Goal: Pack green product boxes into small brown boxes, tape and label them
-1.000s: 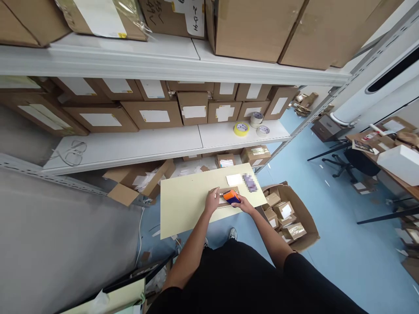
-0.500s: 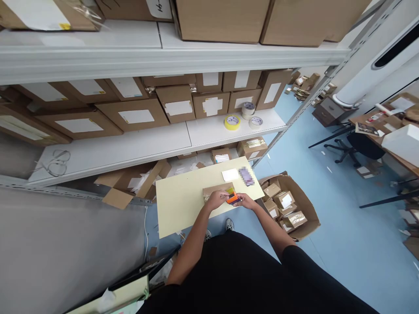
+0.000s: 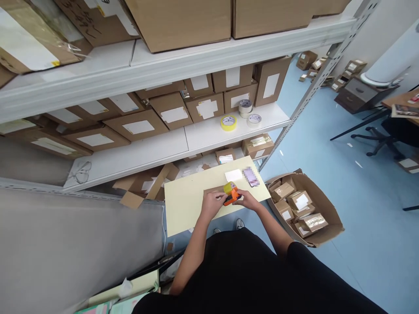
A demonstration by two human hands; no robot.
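An orange tape dispenser (image 3: pixel 233 197) with a yellow tape roll (image 3: pixel 229 187) is held above the front part of the pale yellow board (image 3: pixel 183 197). My right hand (image 3: pixel 248 199) grips its right side. The fingertips of my left hand (image 3: pixel 211 204) are pinched together at its left side; what they hold, if anything, is too small to make out. Behind my hands a cardboard box (image 3: pixel 212 190) lies on the board, partly hidden. Farther back on the board are a white paper (image 3: pixel 233 175) and a blurred-out phone-like object (image 3: pixel 251 176).
Shelves (image 3: pixel 163 146) with cardboard boxes stand ahead, holding a yellow tape roll (image 3: pixel 228 122) and pale rolls (image 3: pixel 253 121). A large carton (image 3: pixel 334 226) of small boxes is on the floor at the right. An open box (image 3: pixel 140 185) sits at the left under the shelf.
The view has shifted and tilted. The dispenser has turned in my hands, so its yellow roll shows more clearly on top. My left hand has moved slightly away from it.
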